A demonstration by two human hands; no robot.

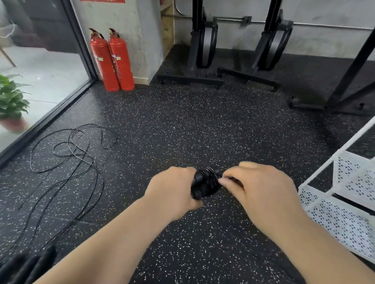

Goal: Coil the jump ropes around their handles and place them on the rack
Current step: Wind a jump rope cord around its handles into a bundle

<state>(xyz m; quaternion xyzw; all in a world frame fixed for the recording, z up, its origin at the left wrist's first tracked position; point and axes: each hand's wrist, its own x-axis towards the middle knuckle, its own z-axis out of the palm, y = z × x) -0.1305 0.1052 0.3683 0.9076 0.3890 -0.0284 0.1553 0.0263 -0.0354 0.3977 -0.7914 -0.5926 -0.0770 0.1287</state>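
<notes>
The left hand [172,189] curled round a coiled black jump rope [205,183], its handles hard to make out; the right hand [260,190] pinched its cord. At nine o'clock lay loose ropes [71,156]; at three, the white rack [342,217], cut off.

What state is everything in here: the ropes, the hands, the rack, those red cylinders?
Coiled jump rope: wound into a tight bundle, held above the floor.
Left hand: grips the bundle.
Right hand: pinches the bundle's other end.
Loose jump ropes: uncoiled, tangled on the floor.
Rack: upright; the held rope is not yet on it.
Fire extinguishers: upright by the wall.
</notes>
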